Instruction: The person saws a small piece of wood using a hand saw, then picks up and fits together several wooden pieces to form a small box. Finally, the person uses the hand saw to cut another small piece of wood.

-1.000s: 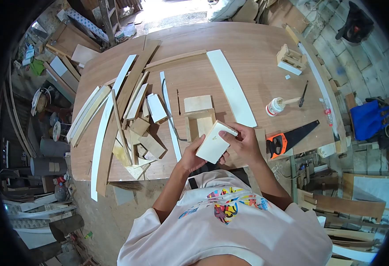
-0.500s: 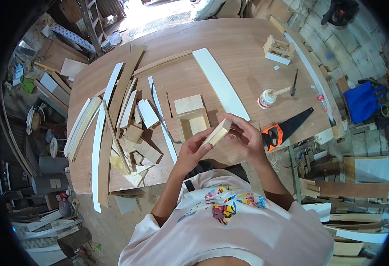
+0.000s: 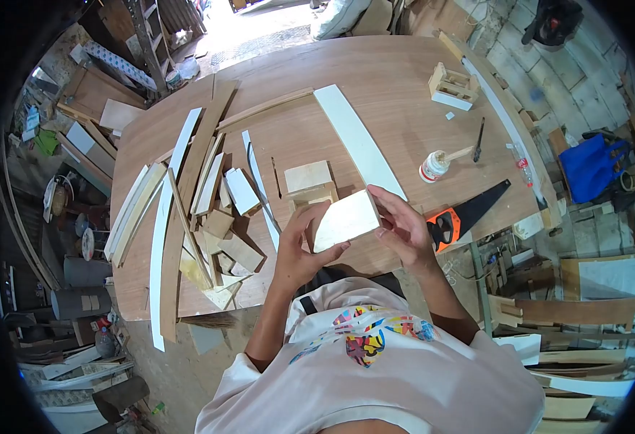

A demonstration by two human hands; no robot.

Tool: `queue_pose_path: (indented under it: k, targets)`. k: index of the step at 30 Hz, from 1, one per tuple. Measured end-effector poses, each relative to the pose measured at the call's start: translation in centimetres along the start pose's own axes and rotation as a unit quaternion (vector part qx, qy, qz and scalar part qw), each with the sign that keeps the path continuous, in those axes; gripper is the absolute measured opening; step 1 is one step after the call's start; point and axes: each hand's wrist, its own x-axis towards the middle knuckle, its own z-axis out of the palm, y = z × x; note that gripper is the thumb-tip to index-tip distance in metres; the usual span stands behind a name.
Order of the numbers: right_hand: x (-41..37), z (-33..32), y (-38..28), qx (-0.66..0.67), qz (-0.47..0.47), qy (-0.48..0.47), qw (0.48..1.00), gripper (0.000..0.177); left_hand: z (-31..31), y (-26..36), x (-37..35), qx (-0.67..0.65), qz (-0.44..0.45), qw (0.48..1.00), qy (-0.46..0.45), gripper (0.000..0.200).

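A pale flat wood piece point(image 3: 348, 221) is held level between both hands, its broad face up and one corner rounded. My left hand point(image 3: 304, 242) grips its left end, thumb on the near edge. The fingers and thumb of my right hand point(image 3: 404, 228) pinch its right end. Just beyond the hands, a small wooden box point(image 3: 314, 195) sits on the table, partly hidden by the held piece, with a pale block point(image 3: 307, 176) at its far side.
On the table point(image 3: 274, 65), boards and offcuts point(image 3: 220, 220) lie at the left. A long white board point(image 3: 361, 141) lies beyond the hands. To the right are an orange-handled saw point(image 3: 469, 215), a glue jar point(image 3: 433, 166), a brush point(image 3: 479, 139) and a small wooden frame point(image 3: 453, 85).
The wood piece has turned from nearly edge-on to showing its broad face. My left hand has moved slightly left, and the hands are farther apart.
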Motion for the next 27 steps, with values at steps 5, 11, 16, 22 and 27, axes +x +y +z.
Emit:
queue_pose_path:
  k: [5, 11, 16, 22, 27]
  targets:
    - [0.4, 0.1, 0.2, -0.004, 0.009, -0.011, 1.000, 0.062, -0.5, 1.1, -0.1, 0.128, 0.038, 0.990, 0.050, 0.074]
    - [0.4, 0.5, 0.7, -0.029, 0.038, 0.004, 0.999, 0.056, -1.1, 0.7, -0.2, 0.149, 0.062, 0.983, 0.083, 0.075]
    - [0.6, 0.5, 0.7, -0.024, 0.040, -0.004, 0.999, 0.051, -1.2, 0.8, -0.3, 0.174, 0.086, 0.977, 0.090, 0.073]
    - [0.8, 0.6, 1.3, -0.053, 0.034, 0.030, 0.998, 0.044, -0.9, 0.9, -0.2, 0.233, 0.142, 0.957, 0.098, 0.069]
    - [0.6, 0.5, 1.7, -0.043, 0.032, 0.039, 0.998, 0.044, -0.8, 0.9, -0.2, 0.262, 0.161, 0.946, 0.098, 0.065]
